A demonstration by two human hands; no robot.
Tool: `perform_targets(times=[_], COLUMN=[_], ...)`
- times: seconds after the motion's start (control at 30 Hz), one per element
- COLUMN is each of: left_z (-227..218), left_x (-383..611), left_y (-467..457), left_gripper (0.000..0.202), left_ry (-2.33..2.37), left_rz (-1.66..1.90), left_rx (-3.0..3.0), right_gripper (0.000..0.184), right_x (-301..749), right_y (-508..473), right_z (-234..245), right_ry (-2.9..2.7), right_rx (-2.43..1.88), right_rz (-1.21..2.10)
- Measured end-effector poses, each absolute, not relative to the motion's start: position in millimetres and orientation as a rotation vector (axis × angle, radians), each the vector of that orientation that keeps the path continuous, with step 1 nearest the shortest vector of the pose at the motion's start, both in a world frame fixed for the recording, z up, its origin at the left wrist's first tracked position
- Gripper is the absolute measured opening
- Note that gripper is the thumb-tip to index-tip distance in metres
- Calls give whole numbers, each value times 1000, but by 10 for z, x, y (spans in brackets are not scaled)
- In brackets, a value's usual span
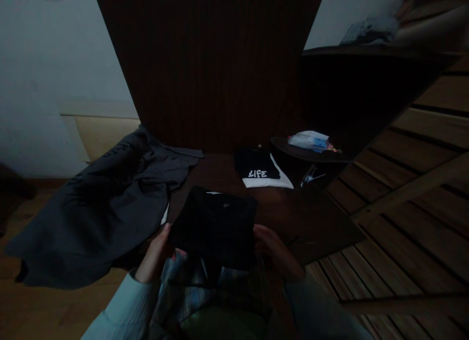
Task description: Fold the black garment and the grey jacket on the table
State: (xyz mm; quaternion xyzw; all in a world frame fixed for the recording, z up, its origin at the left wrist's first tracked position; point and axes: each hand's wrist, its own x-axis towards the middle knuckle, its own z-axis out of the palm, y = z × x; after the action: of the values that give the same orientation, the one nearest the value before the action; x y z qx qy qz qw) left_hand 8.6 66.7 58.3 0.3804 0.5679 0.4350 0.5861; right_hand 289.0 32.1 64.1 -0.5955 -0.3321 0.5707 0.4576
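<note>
A folded black shirt (214, 227) sits between the person's two hands, close in front of the body and over the near side of a dark table (216, 171). The left hand (154, 253) grips it at its left side: the thumb lies along the edge, near the lower left corner, while the other fingers are mostly hidden by the cloth. The right hand (273, 247) grips the opposite side, its fingertips meeting the right edge at about the same height and the palm turned in toward the cloth; how far those fingers reach underneath cannot be told in the dim light. The shirt spans the whole gap between the hands, with its neckline at the far end, away from the fingers, and a small pale mark just below the collar. Its near edge overlaps a plaid cloth (196, 296) in front of the person. Just beside the left hand, a large gray shirt (124, 203) is spread over the table and hangs past its left end. Beyond the right hand, well apart from its fingers, a black garment with white lettering (256, 164) lies on a white cloth (269, 182). Farther right, a plastic packet (309, 140) rests on a low shelf (311, 157), near wooden slats (399, 232).
</note>
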Motion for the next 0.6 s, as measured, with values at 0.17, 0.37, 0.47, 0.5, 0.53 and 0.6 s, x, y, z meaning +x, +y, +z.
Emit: perform_targets(times=[0.17,0.37,0.47,0.5,0.53,0.6], left_z=[738,458,272,227,197,186], left_x=[248,234,139,111,90,82], left_y=[672,414,307,295,296,339], left_gripper=[43,47,47,46,44,37], left_ry=[1387,1403,1375,1373,1379,1403], left_rz=[1083,918,880,887,897,906], left_rx=[985,925,918,917,918,942], right_gripper=[49,42,46,50,53,55], right_x=[2874,3091,3141,3131,3111,3052], right_y=[272,72,26,19,16,23], right_z=[365,243,226,221,221,250], right_ry=[-1070,-1105,-866,-791,-725,-613], right_rx=[-1586,-1767,-1458,-1357,-1290,-1268], right_rz=[1090,1112,1476,1564,1613,1609])
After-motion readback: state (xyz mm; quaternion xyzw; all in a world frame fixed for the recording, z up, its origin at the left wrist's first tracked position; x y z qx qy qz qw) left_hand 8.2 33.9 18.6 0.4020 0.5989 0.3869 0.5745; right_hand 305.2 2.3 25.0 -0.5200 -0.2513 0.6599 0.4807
